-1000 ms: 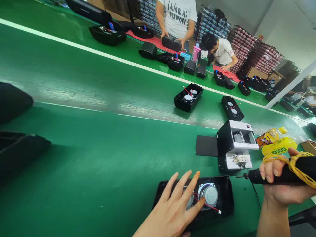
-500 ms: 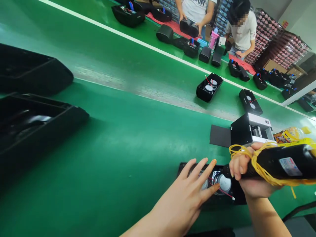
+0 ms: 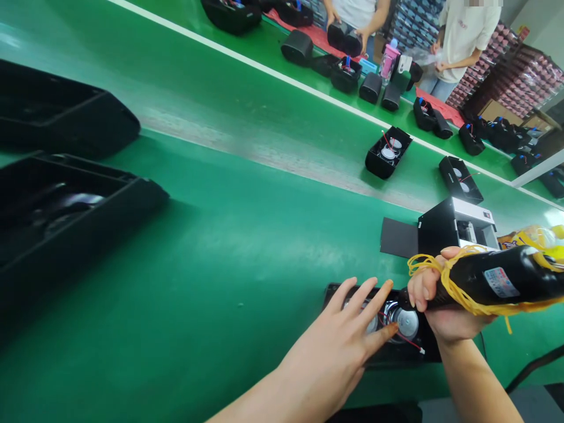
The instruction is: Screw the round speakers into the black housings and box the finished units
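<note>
My left hand (image 3: 341, 343) lies flat with fingers spread on an open black speaker housing (image 3: 388, 346) at the near edge of the green table (image 3: 229, 258). Inside the housing sit round silver speaker drivers (image 3: 406, 322) with red wires. My right hand (image 3: 440, 305) is wrapped round a black electric screwdriver (image 3: 493, 282) bound with yellow rubber bands. Its tip end points down at the housing beside the drivers.
A black-and-white box machine (image 3: 453, 226) with a black mat stands just behind the housing. Two more open housings (image 3: 388, 154) ride the belt. Black housings (image 3: 61, 200) lie at the left. Two people in white shirts (image 3: 462, 35) work across the line. Yellow bottles (image 3: 535, 238) are at right.
The view has swung left and down. My right hand brought the screwdriver from beside the housing to over its right end. My left hand stays spread on the housing.
</note>
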